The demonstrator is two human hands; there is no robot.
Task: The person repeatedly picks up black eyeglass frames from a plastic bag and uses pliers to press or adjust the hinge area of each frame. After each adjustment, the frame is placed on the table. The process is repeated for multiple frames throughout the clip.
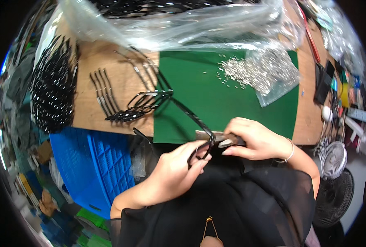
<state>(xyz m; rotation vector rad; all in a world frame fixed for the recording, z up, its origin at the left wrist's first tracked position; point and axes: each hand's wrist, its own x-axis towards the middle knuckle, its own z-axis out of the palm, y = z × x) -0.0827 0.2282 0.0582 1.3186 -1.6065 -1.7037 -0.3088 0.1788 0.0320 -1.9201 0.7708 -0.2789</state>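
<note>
My left hand [174, 171] grips a black eyeglass frame [200, 149] at the near edge of the green mat [207, 99]; one long black temple arm [189, 113] sticks up and left over the mat. My right hand [255, 140] is closed around a small metal tool [216, 136] pressed against the frame's hinge corner. Both hands meet just in front of my body.
Several finished black frames [143, 103] and loose temple arms [104, 94] lie on the wooden table. A pile of black temple arms [53, 90] sits far left. Small silver screws [261, 72] spill from a clear bag. Clear plastic sheeting [183, 20] covers the back. A blue crate [96, 168] and fans [333, 158] flank me.
</note>
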